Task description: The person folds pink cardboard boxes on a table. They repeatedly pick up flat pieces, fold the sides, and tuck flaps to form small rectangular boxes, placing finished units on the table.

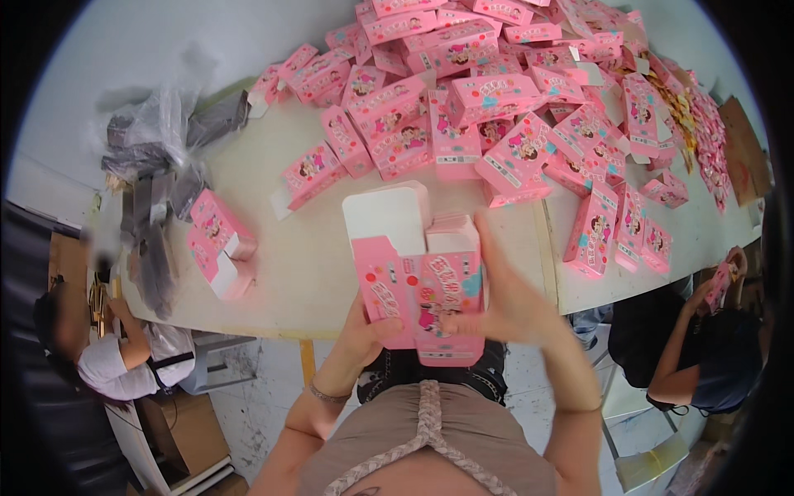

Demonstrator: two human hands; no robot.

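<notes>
In front of my body, just over the near table edge, I hold pink cardboard cartons [418, 306] with white flaps standing up at the top. They look like a flat stack, several layers thick, but I cannot tell how many. My left hand [364, 331] grips the lower left side, thumb across the front. On the right side, my right hand [509, 302] is closed round them, its thumb on the printed face and its fingers smeared by motion. To the left on the table lies a single pink carton [217, 231] with its end flaps open.
A large heap of pink boxes [463, 91] covers the back and right of the table [298, 248]. Small pink and yellow packets [707, 140] pile up at far right. Grey plastic wrapping [153, 215] lies left. Co-workers sit at left [116, 355] and right [703, 347].
</notes>
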